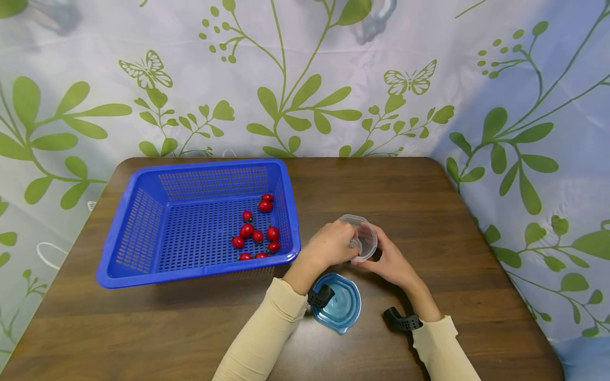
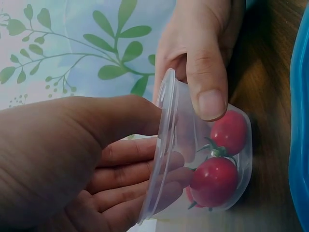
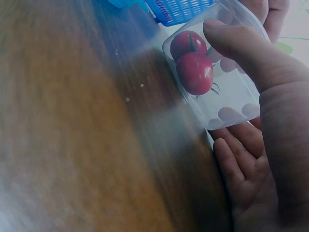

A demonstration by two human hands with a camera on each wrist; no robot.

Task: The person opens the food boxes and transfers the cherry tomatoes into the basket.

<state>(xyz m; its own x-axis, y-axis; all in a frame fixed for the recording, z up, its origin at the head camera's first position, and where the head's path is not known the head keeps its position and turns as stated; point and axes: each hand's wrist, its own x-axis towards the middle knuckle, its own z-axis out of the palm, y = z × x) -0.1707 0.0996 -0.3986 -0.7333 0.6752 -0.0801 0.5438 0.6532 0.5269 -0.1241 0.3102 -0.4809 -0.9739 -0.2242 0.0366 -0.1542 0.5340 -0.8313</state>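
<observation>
My right hand (image 1: 393, 262) grips a clear plastic container (image 1: 368, 242) that is tilted on its side above the table. In the left wrist view its thumb presses the outer wall, and the right wrist view shows its other fingers under the container. My left hand (image 1: 334, 243) reaches in through the mouth, fingers fairly straight and pointing at the cherry tomatoes. Two cherry tomatoes (image 2: 215, 181) show plainly at the bottom, with part of another behind them. Whether the left fingertips touch a tomato I cannot tell.
A blue perforated basket (image 1: 107, 259) stands to the left, with several loose cherry tomatoes (image 1: 246, 230) toward its right side. A blue lid (image 1: 344, 304) lies on the wooden table (image 1: 181, 328), partly beneath the left wrist. A patterned cloth (image 1: 305, 63) hangs behind.
</observation>
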